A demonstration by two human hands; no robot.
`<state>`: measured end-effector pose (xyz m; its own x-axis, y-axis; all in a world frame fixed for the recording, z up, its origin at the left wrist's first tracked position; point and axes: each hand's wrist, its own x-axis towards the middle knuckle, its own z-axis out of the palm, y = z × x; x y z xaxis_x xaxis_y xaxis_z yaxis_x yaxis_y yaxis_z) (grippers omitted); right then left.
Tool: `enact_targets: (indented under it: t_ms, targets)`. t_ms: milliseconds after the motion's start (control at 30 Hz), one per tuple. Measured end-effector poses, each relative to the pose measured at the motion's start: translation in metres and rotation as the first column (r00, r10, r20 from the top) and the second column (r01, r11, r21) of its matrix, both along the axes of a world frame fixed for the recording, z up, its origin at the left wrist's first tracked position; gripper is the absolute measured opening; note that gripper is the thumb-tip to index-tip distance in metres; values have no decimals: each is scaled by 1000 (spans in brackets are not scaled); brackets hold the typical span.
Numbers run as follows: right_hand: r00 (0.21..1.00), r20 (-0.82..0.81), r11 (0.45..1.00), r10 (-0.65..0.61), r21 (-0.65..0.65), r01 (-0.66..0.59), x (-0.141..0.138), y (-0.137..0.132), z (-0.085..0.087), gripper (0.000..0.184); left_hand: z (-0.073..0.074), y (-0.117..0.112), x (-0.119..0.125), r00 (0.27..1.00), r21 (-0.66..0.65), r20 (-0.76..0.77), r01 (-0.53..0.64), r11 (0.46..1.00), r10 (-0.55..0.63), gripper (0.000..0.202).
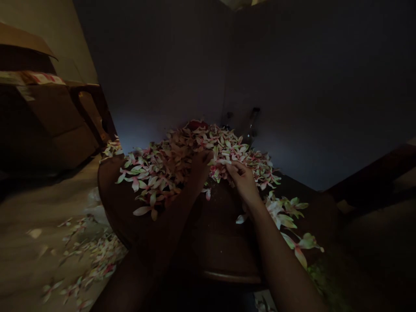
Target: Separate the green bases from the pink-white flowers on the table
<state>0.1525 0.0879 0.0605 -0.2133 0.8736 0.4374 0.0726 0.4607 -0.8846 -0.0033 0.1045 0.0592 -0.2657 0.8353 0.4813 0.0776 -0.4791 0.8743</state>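
A large heap of pale pink-and-white flowers (182, 149) with green-tinged petal tips covers the back of a dark round table (214, 242). My right hand (242, 175), fingers pinched together, grips a petal of one flower (221, 162) at the front of the heap. Right beside it, my left hand (199, 164) is closed with its fingertips at the same flower's other side; shadow dims this hand. More loose flowers (282, 212) lie near my right forearm.
A glass bottle (251, 130) and a red object (197, 125) stand behind the heap, before dark panels (169, 65). Cardboard boxes (48, 117) are at the left. Flowers (100, 251) and a clear plastic bag (95, 208) lie left of the table, on the floor.
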Motion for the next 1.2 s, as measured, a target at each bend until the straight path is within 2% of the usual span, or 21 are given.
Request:
enact_targets:
  t_ms: [200, 300, 400, 467, 533, 600, 667, 733, 900, 967, 1033, 1100, 1200]
  targets:
    - [998, -47, 999, -49, -24, 48, -1, 2, -1, 32, 2, -5, 0, 986, 78, -167, 30, 997, -17, 35]
    - [990, -49, 991, -132, 1, 132, 0, 4, -1, 31, 3, -4, 0, 989, 84, -143, 49, 995, -37, 36]
    - [968, -12, 964, -251, 87, 251, 8, -8, 10, 28, 3, -3, -1, 997, 93, -71, 25, 995, -19, 39]
    - [941, 90, 929, -325, 215, 301, 21, -25, 23, 25, 3, -3, -1, 998, 101, -55, -14, 995, 19, 42]
    - [877, 273, 889, -396, 354, 291, 40, -47, 35, 22, 3, -4, -2, 998, 112, -58, -17, 994, 24, 43]
    - [778, 454, 876, -434, 414, 248, 63, -68, 42, 20, 4, -5, -1, 998, 121, -66, 2, 993, 6, 41]
    - [702, 560, 883, -441, 409, 229, 86, -83, 43, 19, 4, -7, 0, 997, 119, -73, 13, 993, -5, 38]
    - [658, 613, 892, -438, 391, 229, 106, -90, 39, 18, 4, -8, 1, 997, 118, -79, 19, 993, -9, 35]
    - [554, 714, 903, -428, 364, 228, 137, -85, 27, 19, 2, -5, 1, 999, 137, -31, 30, 990, -26, 33]
    - [513, 718, 880, -471, 423, 216, 135, -78, 29, 24, 2, -4, -1, 1000, 161, -2, 28, 987, -28, 36]
    - [496, 698, 849, -517, 490, 195, 121, -70, 36, 28, 2, -3, -3, 999, 203, 43, 3, 979, -12, 42]
    - [525, 691, 853, -497, 500, 150, 97, -58, 44, 28, 3, -3, -5, 992, 235, 121, -60, 970, 32, 44]
    - [612, 692, 892, -383, 450, 50, 51, -32, 48, 24, 6, -5, -10, 957, 233, 267, -180, 956, 115, 43]
